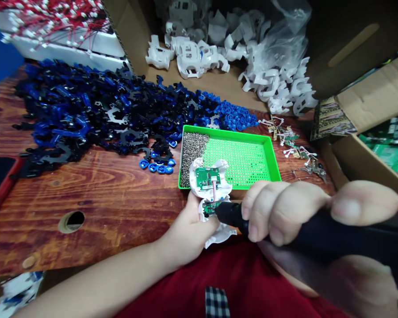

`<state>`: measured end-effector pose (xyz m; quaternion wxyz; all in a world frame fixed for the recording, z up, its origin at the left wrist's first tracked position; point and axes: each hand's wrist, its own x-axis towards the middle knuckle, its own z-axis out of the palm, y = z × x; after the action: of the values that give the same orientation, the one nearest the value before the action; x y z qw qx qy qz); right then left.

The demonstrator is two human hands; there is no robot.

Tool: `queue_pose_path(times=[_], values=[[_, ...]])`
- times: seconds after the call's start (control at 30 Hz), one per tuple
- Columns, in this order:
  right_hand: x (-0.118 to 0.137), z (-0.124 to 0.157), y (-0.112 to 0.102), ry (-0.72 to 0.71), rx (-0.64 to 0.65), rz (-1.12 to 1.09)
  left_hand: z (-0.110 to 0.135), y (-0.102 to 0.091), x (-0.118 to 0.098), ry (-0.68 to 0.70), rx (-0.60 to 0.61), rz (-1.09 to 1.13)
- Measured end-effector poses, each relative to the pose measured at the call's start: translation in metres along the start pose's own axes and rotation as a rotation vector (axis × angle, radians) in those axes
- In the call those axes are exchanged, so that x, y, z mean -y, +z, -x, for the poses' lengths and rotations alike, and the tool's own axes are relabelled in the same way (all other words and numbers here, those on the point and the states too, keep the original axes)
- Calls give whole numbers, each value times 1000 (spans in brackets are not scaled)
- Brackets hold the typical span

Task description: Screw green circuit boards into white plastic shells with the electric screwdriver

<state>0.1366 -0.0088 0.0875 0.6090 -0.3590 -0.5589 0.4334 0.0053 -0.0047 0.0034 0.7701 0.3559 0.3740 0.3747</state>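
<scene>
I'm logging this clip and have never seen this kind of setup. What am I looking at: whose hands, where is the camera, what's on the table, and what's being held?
There is no machine here. These are a person's two bare hands, filmed by one camera worn on the head, looking forward and down. The left hand holds a white housing with a green circuit board inside. The right hand grips a black screwdriver, its tip at the housing's lower part. On the wooden table stands a green tray with screws heaped at its left end. Left of and behind it lies a pile of blue and black parts, and white shells fill a cardboard box further back.
</scene>
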Motion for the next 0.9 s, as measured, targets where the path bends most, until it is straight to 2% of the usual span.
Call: queue_pose_path(times=[0.17,0.23,0.33,0.4,0.57,0.9], values=[[-1,-6,-7,-51,20,-14,0,-1,-3,-79,-8,-6],[-5,-12,-18,-183,-4,-46,0,-2,-4,-112,-12,-1],[-20,-24,-40,-379,-134,17,1,-2,-4,-124,-31,-1],[-33,-32,-52,-427,-219,75,1,-2,-3,-120,-25,-3],[-62,-42,-64,-350,-341,119,0,-2,-1,-101,-17,-37],[-73,-37,-62,-290,-302,106,-1,0,-3,-92,-29,-23]])
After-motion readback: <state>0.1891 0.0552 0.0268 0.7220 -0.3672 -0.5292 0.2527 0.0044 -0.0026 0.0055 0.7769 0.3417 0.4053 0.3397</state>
